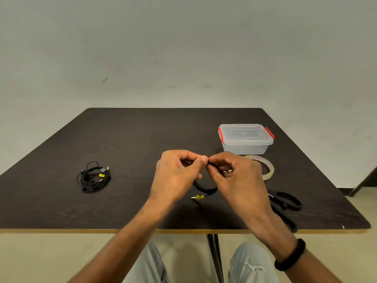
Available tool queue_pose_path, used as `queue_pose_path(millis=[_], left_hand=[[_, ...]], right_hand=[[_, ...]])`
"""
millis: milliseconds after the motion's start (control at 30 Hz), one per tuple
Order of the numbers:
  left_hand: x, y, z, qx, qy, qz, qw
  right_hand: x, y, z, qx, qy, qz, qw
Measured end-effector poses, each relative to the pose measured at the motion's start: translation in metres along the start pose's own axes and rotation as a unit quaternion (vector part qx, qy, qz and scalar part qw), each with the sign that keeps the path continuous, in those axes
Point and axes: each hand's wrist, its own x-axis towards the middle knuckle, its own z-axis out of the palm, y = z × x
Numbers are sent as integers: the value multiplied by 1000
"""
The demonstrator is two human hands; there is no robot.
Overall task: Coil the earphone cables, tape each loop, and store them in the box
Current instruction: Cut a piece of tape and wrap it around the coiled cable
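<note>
Head view: my left hand (177,175) and right hand (234,176) both pinch black coiled earphone cable (204,187) above dark brown table (132,139).

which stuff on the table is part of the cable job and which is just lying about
For the job:
cable in hand, pinched by left hand and right hand
second cable, coiled on the table
tape roll
box, lid on
scissors, likely for the tape

Just lying about:
nothing that shows
</note>
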Motion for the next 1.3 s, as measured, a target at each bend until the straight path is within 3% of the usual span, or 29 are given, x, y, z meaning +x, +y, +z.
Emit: queue_pose_path(millis=[133, 367, 533, 767, 867, 933, 1000, 1067, 1200, 1300], left_hand=[[-3, 7, 0, -22, -2, -21, 1000], [-8, 9, -10, -91, -51, -51, 993], [-1, -1, -17, -5, -64, 3, 998], [-1, 0, -23, -62, -37, -15, 997], [4, -6, -31, -75, -6, -21, 997], [8, -10, -40, -85, 20, -25, 996], [12, -13, -51, -94, 43, -39, 994], [18, -20, -62, -80, 61, -59, 993], [38, -48, -80, 74, 101, -70, 990], [50, -66, -87, 218, 111, -67, 967]], right_hand=[[0, 6, 9, -188, 43, -148, 970], [2, 11, 12, -253, 62, -181, 948], [8, 10, 13, -217, 65, -114, 967], [20, -2, 15, -221, -6, -39, 975], [25, -8, 17, -79, -66, 89, 991], [29, -12, 19, 64, -114, 184, 974], [34, -12, 26, 158, -135, 230, 951], [41, -14, 41, 173, -141, 239, 945], [54, -7, 80, 177, -185, 277, 926], [60, 2, 103, 107, -211, 271, 933]])
